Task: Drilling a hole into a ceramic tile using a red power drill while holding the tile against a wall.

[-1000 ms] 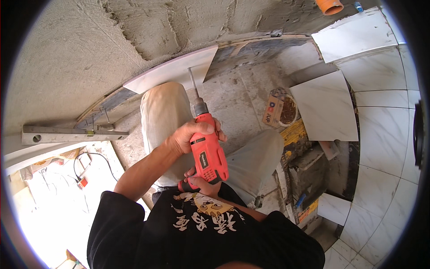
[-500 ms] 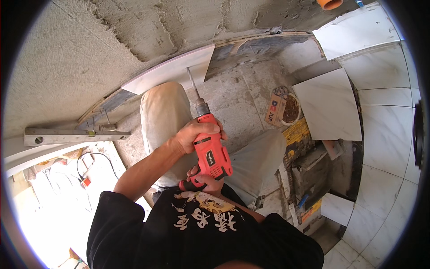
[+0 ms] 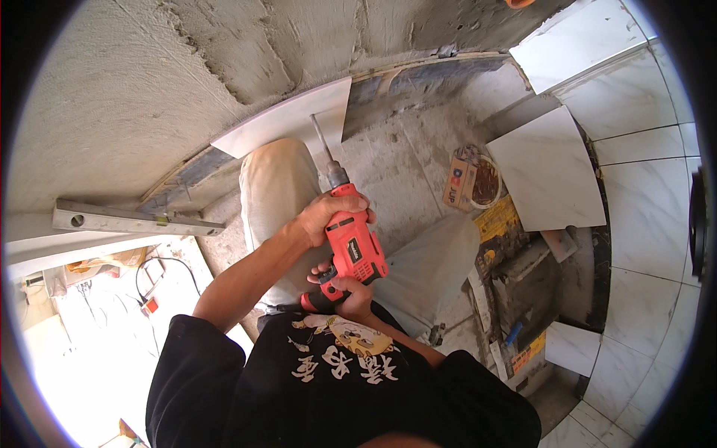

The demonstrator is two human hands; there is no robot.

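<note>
A red and black electric drill points away from me, its long bit meeting the face of a white tile that leans on the wall beyond my knee. Whether the tip has entered the tile, I cannot tell. My left hand wraps round the front of the drill's body, just behind the chuck. Lower down, close to my shirt, my right hand grips the handle by the trigger.
Left lies a grey spirit level. A bucket beside a cardboard box stands right of my knees. Further right are a loose large tile, a trowel, a blue pen-like object and a tiled surface.
The view has shifted slightly. Both hands keep their hold on the drill, and its bit stays at the tile. The right hand's fingers have shifted a little around the trigger.
</note>
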